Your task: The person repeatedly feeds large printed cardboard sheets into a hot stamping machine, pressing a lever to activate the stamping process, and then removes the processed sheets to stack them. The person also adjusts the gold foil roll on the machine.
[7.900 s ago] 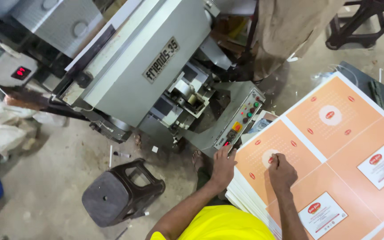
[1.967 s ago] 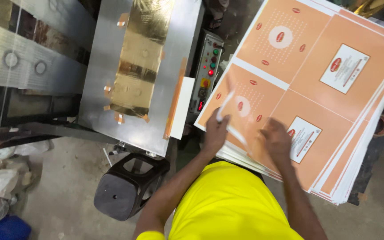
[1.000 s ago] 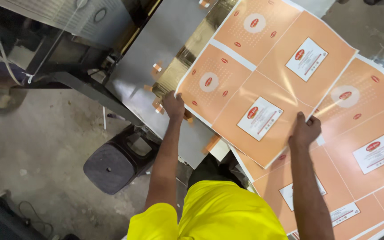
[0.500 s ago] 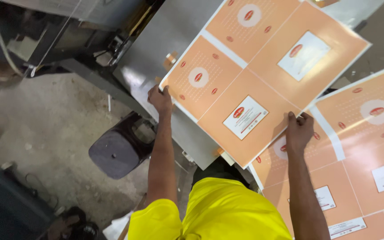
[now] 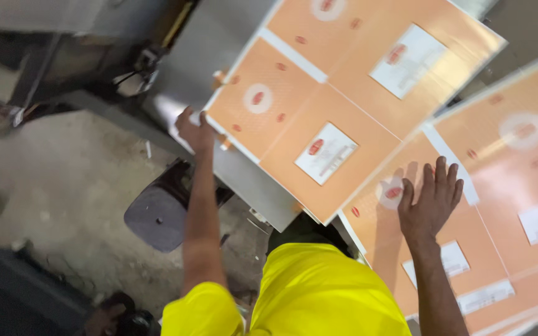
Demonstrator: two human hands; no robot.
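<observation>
Setting: concrete workshop floor (image 5: 51, 180); grey metal machine bed (image 5: 219, 81) at top, the landmark below.
Top sheet: one large orange printed sheet (image 5: 344, 106) lying on the machine bed, overhanging its right edge.
Stack: one pile of like orange sheets (image 5: 505, 205) right of the machine bed; count in pile unreadable.
Left hand (image 5: 195, 127): fingers clamped on the top sheet's left edge.
Right hand (image 5: 429, 202): fingers spread apart, flat on the stack.
Handling: judged light, thin, floppy, glossy-slick; best taken at opposite edges.
Stool: one dark stool (image 5: 157, 211) below the machine bed.

orange printed sheet (image 5: 344, 93) | flat, skewed on metal table | overlaps orange sheet stack (image 5: 505, 186)
</observation>
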